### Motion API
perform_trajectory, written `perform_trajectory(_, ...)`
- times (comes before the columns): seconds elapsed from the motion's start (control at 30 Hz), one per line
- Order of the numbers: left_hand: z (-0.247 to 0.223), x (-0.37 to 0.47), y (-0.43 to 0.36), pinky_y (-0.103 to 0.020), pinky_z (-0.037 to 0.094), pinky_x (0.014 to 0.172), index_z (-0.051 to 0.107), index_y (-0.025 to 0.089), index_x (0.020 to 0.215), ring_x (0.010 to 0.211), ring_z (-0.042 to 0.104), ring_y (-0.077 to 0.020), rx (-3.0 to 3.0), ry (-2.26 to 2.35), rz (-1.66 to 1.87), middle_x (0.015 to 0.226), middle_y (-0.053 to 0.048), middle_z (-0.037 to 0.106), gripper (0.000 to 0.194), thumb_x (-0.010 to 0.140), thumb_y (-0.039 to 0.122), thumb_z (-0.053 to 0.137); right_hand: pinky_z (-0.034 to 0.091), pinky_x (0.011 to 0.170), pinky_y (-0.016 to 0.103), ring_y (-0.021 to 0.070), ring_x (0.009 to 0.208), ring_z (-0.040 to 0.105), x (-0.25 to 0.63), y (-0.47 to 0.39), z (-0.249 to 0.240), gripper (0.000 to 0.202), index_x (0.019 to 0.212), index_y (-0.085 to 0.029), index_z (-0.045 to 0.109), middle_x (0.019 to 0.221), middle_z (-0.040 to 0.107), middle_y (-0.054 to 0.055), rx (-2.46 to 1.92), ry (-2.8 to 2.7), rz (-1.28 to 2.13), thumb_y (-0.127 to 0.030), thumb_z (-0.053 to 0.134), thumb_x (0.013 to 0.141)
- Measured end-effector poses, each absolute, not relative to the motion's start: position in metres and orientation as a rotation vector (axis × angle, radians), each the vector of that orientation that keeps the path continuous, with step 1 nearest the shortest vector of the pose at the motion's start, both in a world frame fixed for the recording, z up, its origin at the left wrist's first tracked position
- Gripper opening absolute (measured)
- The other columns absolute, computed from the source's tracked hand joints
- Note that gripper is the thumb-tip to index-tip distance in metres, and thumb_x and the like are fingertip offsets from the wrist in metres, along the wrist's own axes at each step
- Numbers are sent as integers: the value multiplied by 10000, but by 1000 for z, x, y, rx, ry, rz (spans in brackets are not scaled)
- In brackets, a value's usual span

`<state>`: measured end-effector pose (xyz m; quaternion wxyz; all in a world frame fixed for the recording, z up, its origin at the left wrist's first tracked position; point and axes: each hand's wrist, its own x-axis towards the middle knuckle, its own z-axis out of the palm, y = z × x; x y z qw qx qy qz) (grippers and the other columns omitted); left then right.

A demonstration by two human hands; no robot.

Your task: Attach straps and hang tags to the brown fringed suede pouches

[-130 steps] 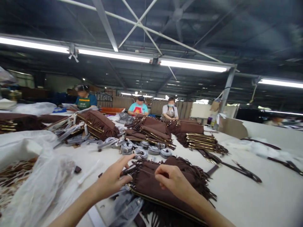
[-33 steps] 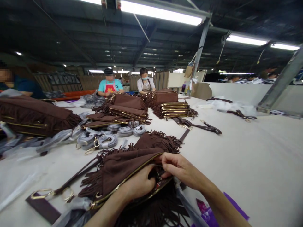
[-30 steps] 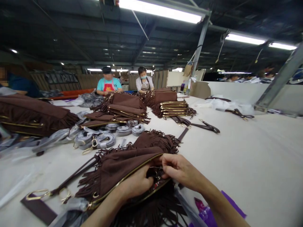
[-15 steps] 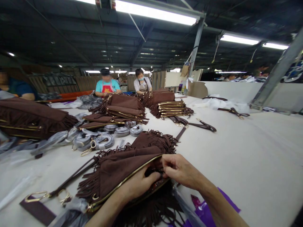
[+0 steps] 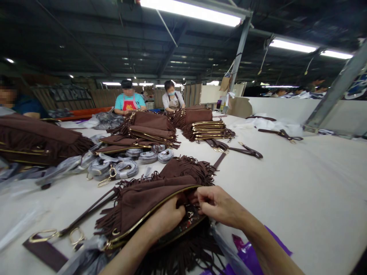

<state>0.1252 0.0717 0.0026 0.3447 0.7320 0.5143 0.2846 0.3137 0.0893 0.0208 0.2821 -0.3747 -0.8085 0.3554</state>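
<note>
A dark brown fringed handbag (image 5: 143,200) lies in front of me with its gold zip (image 5: 137,225) undone, its mouth gaping toward me. My left hand (image 5: 169,214) is inside the mouth, thumb and fingers curled; the fingertips are hidden, and I cannot see what they hold. At the right end of the opening, my right hand (image 5: 216,204) is closed with its fingertips pinched on the bag's edge. A patterned dark lining (image 5: 187,219) shows between both hands. Brown straps with gold clasps (image 5: 43,236) lie at the bag's left.
Stacked brown fringed bags (image 5: 150,124) stand farther back, with another pile (image 5: 37,139) at the left. Coiled wrapped straps (image 5: 126,170) lie before them. Purple plastic (image 5: 249,259) is under my right forearm. Loose brown straps (image 5: 246,151) rest on the white table (image 5: 301,191). Co-workers (image 5: 130,101) stand across it.
My left hand has drawn back a little and its thumb has curled in, so more of the lining shows. My right hand stays at the same edge.
</note>
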Motion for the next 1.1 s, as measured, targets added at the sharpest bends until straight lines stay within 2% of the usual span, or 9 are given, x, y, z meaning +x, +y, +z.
perform_trajectory(0.17,8,121,73,-355,407,1030,671,157,1119,1066,607,-249,1824,1345,687,1237,-53,660,452,727,116,448,259,499,233,118,543,395,310,88,22,124,584,-213,367,572,424,-55,-1001,-2270,749,-119,436,627)
perform_trajectory(0.3,12,121,73,-324,423,992,702,161,1016,1025,619,-238,1804,1368,643,1118,-49,710,377,736,133,451,240,500,235,111,530,374,309,87,18,166,583,-213,353,558,393,-66,-986,-2287,623,-85,450,625)
perform_trajectory(0.53,9,117,74,-321,424,980,714,172,1003,1024,613,-239,1824,1370,630,1078,-32,719,410,712,129,428,224,503,245,113,532,363,306,83,19,204,596,-218,321,566,375,-65,-967,-2303,571,-59,445,625)
perform_trajectory(0.7,3,119,73,-316,421,980,715,178,940,1017,610,-236,1769,1340,659,1033,-29,725,327,744,178,453,252,516,244,121,552,402,303,81,18,206,595,-215,340,593,425,-51,-947,-2323,560,-46,453,630)
perform_trajectory(0.77,2,120,71,-327,425,973,702,162,940,1002,609,-240,1754,1333,700,1020,-49,718,297,754,200,474,287,531,242,129,567,440,302,81,16,178,608,-213,389,613,468,-41,-933,-2311,587,-61,465,663)
perform_trajectory(0.9,14,115,61,-371,336,1063,627,184,1141,1142,532,-257,1826,1356,716,1209,-70,640,377,799,227,476,379,614,251,163,667,543,301,86,15,148,665,-214,527,710,580,-4,-845,-2280,700,-151,511,798)
perform_trajectory(0.93,21,112,59,-383,334,1060,623,195,1142,1136,530,-259,1851,1366,678,1205,-67,635,367,812,237,468,394,624,254,169,682,554,301,87,15,162,666,-216,542,723,592,3,-815,-2276,721,-174,518,820)
perform_trajectory(1.0,35,106,54,-395,397,974,656,197,999,998,571,-252,1829,1395,569,1029,-49,668,276,802,246,470,422,639,259,181,707,574,300,90,15,188,671,-221,558,746,612,13,-751,-2262,755,-208,517,854)
perform_trajectory(1.1,47,101,51,-340,451,805,610,178,723,756,558,-183,1583,1276,585,733,3,600,111,701,247,525,464,678,273,198,744,604,300,92,14,173,734,-230,596,791,646,24,-682,-2210,813,-257,516,885)
